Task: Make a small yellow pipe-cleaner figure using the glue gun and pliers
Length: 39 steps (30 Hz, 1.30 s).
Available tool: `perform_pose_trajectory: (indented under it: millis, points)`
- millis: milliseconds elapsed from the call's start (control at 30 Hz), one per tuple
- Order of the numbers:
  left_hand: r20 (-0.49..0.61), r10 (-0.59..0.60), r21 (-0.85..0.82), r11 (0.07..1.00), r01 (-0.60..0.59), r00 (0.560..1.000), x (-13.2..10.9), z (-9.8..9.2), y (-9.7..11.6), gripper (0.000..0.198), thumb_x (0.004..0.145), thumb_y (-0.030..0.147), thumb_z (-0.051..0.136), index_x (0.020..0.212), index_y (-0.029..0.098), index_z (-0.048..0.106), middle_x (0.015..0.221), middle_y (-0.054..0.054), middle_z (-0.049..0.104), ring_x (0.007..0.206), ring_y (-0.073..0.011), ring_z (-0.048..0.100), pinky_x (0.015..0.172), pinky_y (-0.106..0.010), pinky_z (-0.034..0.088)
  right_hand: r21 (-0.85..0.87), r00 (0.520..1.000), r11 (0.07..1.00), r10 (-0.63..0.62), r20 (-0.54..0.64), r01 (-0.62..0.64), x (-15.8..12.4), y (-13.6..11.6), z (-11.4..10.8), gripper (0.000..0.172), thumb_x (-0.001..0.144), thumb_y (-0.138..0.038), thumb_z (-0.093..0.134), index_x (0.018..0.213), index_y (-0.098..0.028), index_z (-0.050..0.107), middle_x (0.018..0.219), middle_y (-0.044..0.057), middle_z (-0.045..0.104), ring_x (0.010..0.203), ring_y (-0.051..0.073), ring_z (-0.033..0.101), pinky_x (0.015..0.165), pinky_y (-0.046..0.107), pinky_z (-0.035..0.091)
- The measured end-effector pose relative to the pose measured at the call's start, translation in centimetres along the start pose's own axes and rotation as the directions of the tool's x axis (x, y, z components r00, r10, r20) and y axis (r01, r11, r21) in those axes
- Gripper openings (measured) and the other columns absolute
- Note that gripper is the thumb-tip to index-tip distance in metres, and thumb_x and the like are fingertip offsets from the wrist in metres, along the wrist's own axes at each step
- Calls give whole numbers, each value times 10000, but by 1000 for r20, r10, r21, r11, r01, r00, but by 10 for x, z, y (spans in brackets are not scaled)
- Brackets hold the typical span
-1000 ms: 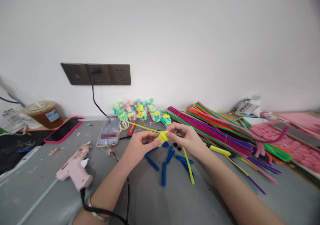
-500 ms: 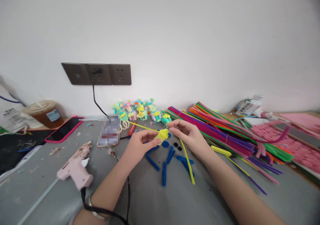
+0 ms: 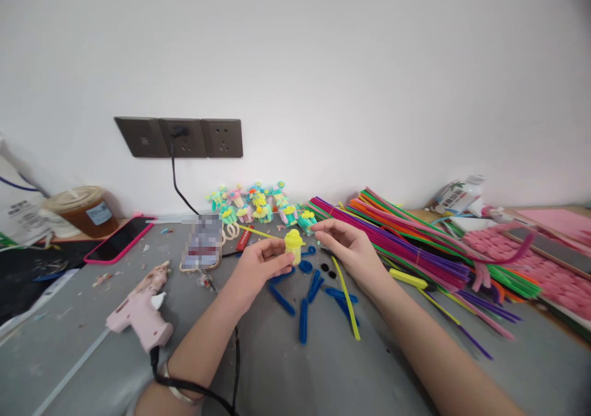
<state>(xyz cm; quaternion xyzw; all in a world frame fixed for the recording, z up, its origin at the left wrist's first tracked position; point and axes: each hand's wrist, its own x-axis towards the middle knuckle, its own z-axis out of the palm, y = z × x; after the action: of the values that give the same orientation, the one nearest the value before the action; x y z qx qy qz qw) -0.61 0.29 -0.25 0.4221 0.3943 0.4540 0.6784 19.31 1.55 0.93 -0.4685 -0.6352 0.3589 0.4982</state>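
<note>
Gripping one yellow figure (image 3: pixel 293 247) upright, the left hand (image 3: pixel 257 269) faces the right hand (image 3: pixel 347 248), free with fingers parted, across a gap. Room opens between the forearms (image 3: pixel 410 324) over the gray tabletop (image 3: pixel 323 379), whose back edge meets the wall (image 3: pixel 295 84); two black discs (image 3: pixel 324 267) lie near the right hand, one glue gun (image 3: pixel 143 319) beside the left forearm (image 3: pixel 198 348).

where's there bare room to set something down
The near middle of the grey table, between the blue pieces, black cord and right forearm, is mostly bare; so is a patch right of that forearm, nearer than the purple strip. Crowded: along the wall, with small figures and bundled pipe cleaners.
</note>
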Motion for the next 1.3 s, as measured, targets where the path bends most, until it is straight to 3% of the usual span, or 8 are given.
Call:
perform_pose_trajectory:
  millis: [167,333,1300]
  points:
    - [81,-28,80,997,21,996,-1,2,-1,360,650,362,852,938,164,763,985,-83,752,832,-163,676,759,-274,539,101,992,992,70,107,-81,-1,-4,0,295,780,-478,702,897,-207,698,876,43,701,817,198,636,727,302,493]
    - [83,-4,103,995,-4,997,0,1,-1,350,687,372,827,971,175,772,1008,-85,749,845,-160,666,754,-263,539,91,979,991,76,190,-95,-1,-4,-1,290,778,-470,716,875,-198,689,829,38,694,774,189,626,688,294,487]
    - [22,61,156,986,-64,998,-2,2,4,413,623,381,859,962,157,784,941,-68,763,745,-132,652,708,-233,535,87,962,990,84,259,-110,-1,-1,-2,281,790,-457,710,851,-185,674,824,33,655,760,174,575,679,281,453]
